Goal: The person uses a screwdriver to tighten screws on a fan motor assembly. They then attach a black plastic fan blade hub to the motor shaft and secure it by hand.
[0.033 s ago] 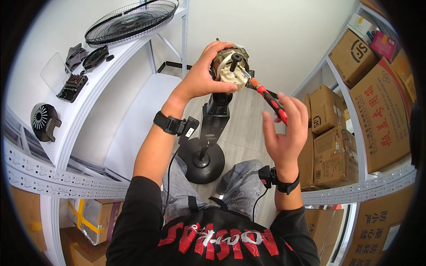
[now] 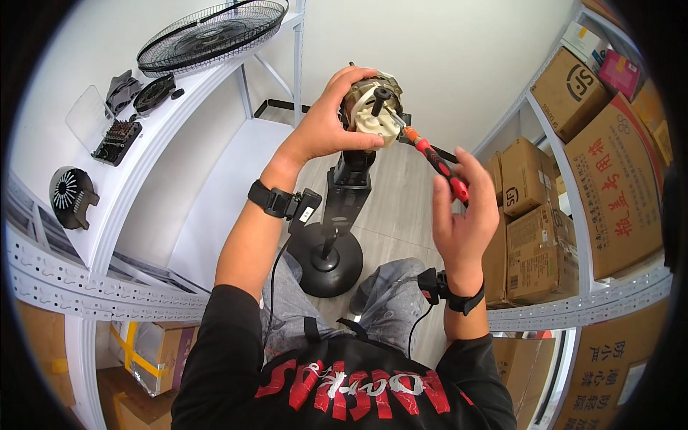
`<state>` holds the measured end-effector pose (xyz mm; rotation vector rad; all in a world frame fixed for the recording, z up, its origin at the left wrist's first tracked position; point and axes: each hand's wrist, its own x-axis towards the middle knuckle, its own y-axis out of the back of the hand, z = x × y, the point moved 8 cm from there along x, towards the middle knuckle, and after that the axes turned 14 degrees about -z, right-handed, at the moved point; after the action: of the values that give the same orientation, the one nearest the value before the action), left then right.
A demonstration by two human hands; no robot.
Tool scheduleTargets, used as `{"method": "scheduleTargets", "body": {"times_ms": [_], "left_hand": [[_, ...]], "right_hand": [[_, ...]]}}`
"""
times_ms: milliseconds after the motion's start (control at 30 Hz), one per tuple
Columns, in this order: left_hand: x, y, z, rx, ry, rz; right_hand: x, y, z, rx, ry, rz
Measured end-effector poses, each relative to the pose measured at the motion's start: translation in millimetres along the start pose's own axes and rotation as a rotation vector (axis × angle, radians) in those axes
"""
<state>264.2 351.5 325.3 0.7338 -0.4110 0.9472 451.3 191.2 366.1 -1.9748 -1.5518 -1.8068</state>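
A fan motor head (image 2: 368, 86) with a cream gear housing (image 2: 378, 127) and a black knob (image 2: 382, 95) sits atop a black fan stand (image 2: 347, 193). My left hand (image 2: 324, 118) grips the motor head from the left, thumb across the housing's lower edge and fingers round the top. A red and black screwdriver (image 2: 438, 161) slants down to the right from the housing's right side, its shaft tip against it. My right hand (image 2: 467, 208) is loosely round the handle's end, with thumb and fingers on opposite sides.
Left, a white shelf (image 2: 168, 107) carries a fan grille (image 2: 213, 34), a dark control part (image 2: 117, 142) and a black cover (image 2: 74, 198). Cardboard boxes (image 2: 541, 251) fill the right rack. The stand's round base (image 2: 326, 269) rests on the floor near my legs.
My right hand's fingers have shifted on the handle, and more of its red end shows. The left hand and the motor head have stayed in place.
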Motion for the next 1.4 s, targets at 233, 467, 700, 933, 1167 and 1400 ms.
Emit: {"method": "scheduleTargets", "body": {"times_ms": [233,467,700,933,1167,1400], "left_hand": [[1,-2,6,-0.011,-0.009,-0.011],[1,-2,7,-0.024,-0.021,-0.006],[0,-2,6,-0.004,-0.016,-0.008],[0,-2,5,-0.006,-0.005,-0.014],[1,-2,5,0.002,-0.005,-0.015],[1,-2,5,-0.014,-0.015,-0.013]], "right_hand": [[-3,4,-11,-0.153,0.180,0.048],[-9,9,-14,-0.164,0.222,0.117],[-8,7,-14,-0.118,0.205,0.078],[0,5,-11,-0.133,0.219,0.068],[-2,3,-11,-0.117,0.162,0.025],[-6,5,-8,-0.109,0.155,0.070]]}}
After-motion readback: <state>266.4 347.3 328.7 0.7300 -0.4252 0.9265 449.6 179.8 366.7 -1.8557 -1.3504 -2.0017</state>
